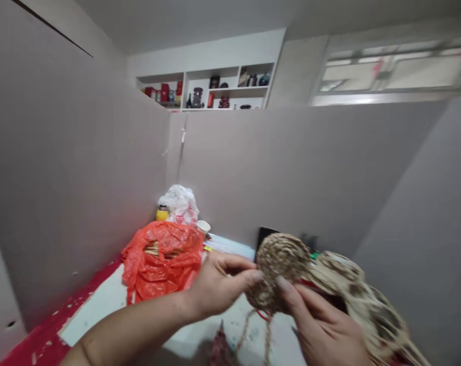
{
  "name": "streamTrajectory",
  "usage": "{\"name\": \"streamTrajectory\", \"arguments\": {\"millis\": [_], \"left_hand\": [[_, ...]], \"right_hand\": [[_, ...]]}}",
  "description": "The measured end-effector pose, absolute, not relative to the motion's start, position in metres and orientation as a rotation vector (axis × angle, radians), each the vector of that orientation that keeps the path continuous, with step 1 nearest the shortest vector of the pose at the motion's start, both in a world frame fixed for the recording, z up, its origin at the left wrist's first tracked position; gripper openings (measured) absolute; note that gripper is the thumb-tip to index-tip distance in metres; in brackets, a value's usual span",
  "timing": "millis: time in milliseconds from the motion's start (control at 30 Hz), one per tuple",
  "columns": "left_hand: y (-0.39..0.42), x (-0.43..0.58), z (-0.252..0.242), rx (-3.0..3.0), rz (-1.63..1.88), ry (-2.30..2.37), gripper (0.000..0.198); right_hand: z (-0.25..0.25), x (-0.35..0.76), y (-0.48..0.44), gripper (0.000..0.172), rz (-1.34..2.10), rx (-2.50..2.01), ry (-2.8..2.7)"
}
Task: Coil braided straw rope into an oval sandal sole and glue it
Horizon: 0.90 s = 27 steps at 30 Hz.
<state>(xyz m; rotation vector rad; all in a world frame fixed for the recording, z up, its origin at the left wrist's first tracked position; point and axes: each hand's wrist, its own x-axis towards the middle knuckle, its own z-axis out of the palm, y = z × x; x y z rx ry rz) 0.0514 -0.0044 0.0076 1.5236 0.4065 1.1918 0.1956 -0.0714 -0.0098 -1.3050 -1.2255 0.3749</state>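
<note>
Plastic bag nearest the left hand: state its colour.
The plastic bag is orange-red, seen best in the head view.

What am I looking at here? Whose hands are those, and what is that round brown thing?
There is no machine here, just a person. A small camera worn on their head looks forward and down, so you see their own two hands. The left hand pinches the rim of a round woven straw disc. The right hand touches it from below. Loose straw strands trail off to the right. On the table behind lie an orange plastic bag, a white plastic bag, a paper cup and a yellow container. Grey walls stand around it, with a shelf high up behind.
</note>
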Motion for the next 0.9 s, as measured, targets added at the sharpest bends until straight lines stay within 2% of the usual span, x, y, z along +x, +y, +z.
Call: {"name": "streamTrajectory", "arguments": {"millis": [167, 900], "left_hand": [[0.001, 0.045, 0.012, 1.564, 1.154, 0.38, 0.014], [-0.001, 0.043, 0.009, 1.792, 1.12, 0.418, 0.028]], "right_hand": [[-0.002, 0.186, -0.074, 0.034, 0.397, -1.228, -1.253], [-0.003, 0.185, -0.072, 0.037, 0.47, -1.184, -1.295]]}}
